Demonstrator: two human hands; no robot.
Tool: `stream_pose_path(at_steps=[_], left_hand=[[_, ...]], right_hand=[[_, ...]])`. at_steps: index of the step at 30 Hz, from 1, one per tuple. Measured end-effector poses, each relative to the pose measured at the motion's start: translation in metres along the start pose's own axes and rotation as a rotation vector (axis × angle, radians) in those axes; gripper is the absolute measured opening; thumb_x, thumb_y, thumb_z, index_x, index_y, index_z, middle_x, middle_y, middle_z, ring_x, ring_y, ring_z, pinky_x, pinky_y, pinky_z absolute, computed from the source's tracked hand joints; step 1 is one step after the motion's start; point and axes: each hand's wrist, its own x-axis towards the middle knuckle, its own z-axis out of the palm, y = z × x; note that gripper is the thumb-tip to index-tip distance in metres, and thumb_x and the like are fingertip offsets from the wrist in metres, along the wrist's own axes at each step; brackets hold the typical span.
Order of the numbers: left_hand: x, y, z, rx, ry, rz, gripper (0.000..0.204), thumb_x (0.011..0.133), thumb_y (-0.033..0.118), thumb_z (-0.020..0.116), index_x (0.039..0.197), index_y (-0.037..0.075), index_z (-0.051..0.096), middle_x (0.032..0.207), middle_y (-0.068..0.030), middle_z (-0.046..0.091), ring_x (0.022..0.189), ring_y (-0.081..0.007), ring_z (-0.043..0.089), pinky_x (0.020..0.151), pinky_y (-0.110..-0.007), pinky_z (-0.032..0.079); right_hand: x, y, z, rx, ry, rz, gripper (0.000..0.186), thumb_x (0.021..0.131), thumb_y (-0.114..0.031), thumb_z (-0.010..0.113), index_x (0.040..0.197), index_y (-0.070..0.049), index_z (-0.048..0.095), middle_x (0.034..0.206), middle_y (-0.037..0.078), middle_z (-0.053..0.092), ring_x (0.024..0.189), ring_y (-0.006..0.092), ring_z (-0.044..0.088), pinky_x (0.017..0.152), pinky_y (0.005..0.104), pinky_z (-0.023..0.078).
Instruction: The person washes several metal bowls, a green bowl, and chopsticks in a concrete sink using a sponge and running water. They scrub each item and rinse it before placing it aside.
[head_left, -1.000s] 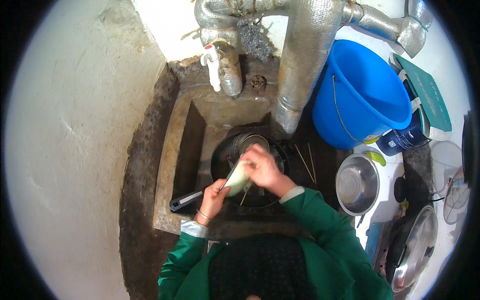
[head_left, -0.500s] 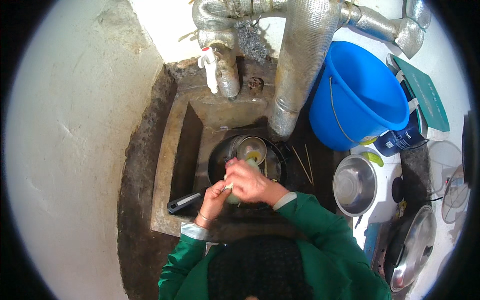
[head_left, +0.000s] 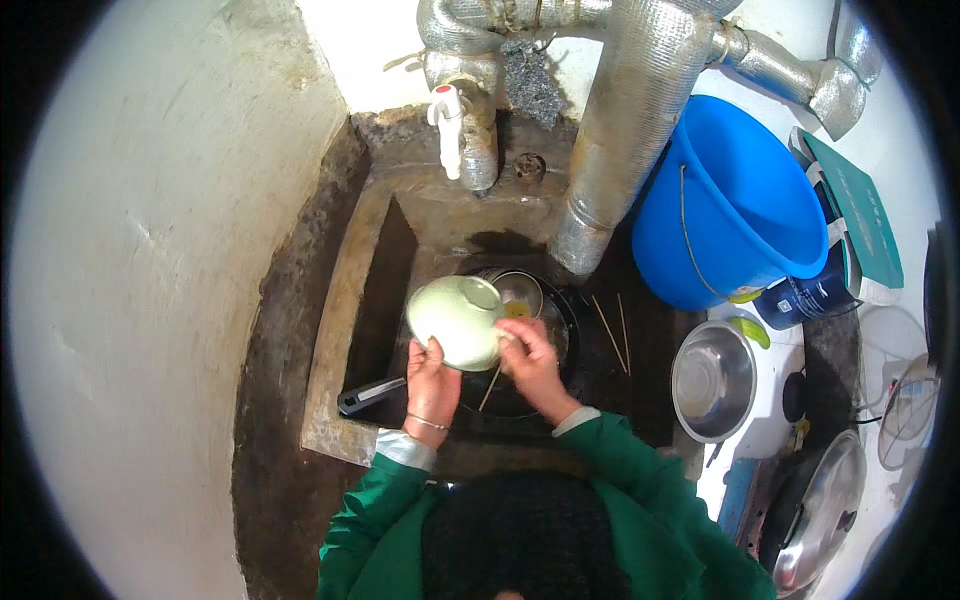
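Note:
Between my two hands a pale green bowl [head_left: 452, 316] is held with its base turned up, over a dark pan [head_left: 562, 360] in the concrete sink [head_left: 335, 300]. My left hand [head_left: 430, 395] grips the bowl's lower left edge, fingers closed on it. My right hand [head_left: 536, 368] has its fingers on the bowl's right edge. A small steel pot [head_left: 522, 292] with a little yellowish material lies in the pan, partly hidden. A pale stick [head_left: 488, 394] shows below the bowl. The pan's handle [head_left: 369, 395] sticks out to the left.
A blue bucket [head_left: 735, 225], steel bowl [head_left: 712, 380] and green vegetable [head_left: 752, 332] are at the right, with a lidded wok [head_left: 815, 510] nearer. A white tap [head_left: 447, 130] and foil-wrapped pipes [head_left: 625, 120] stand behind the sink. Thin sticks [head_left: 612, 335] lie right of the pan; a wall [head_left: 140, 300] borders the left.
The bowl has turned to show its rounded underside and foot ring. My right hand has moved from across the bowl to its right edge; my left hand is more upright beneath it.

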Motion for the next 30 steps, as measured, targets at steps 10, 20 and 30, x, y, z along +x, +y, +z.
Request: stream_pose_path(at_steps=[10,20,30], left_hand=[[-0.003,-0.013,-0.015,-0.070,-0.036,-0.210,0.050,0.095,0.041,0.034,0.122,0.000,0.043,0.122,-0.0126,0.050,0.112,-0.0242,0.048,0.095,-0.037,0.038],[0.008,-0.017,-0.059,-0.108,0.207,-0.113,0.033,0.095,0.022,0.039,0.118,-0.001,0.046,0.121,-0.0126,0.051,0.111,-0.0267,0.049,0.098,-0.043,0.037],[0.025,-0.036,-0.096,-0.022,0.329,-0.220,0.029,0.095,0.018,0.033,0.115,0.003,0.049,0.117,-0.0112,0.053,0.107,-0.0263,0.052,0.092,-0.042,0.043]], right_hand=[[0.010,-0.062,0.031,-0.475,-0.345,-0.641,0.022,0.069,0.006,0.056,0.088,-0.004,0.060,0.095,0.012,0.052,0.089,0.0322,0.050,0.080,0.0367,0.043],[0.035,0.014,-0.030,0.669,0.302,0.457,0.017,0.090,-0.015,0.052,0.101,-0.002,0.053,0.084,0.006,0.056,0.070,0.0149,0.056,0.057,0.0277,0.049],[0.033,0.003,-0.048,0.956,0.054,0.634,0.033,0.088,-0.031,0.055,0.103,-0.001,0.056,0.096,0.008,0.061,0.089,0.0184,0.058,0.081,0.0316,0.046]])
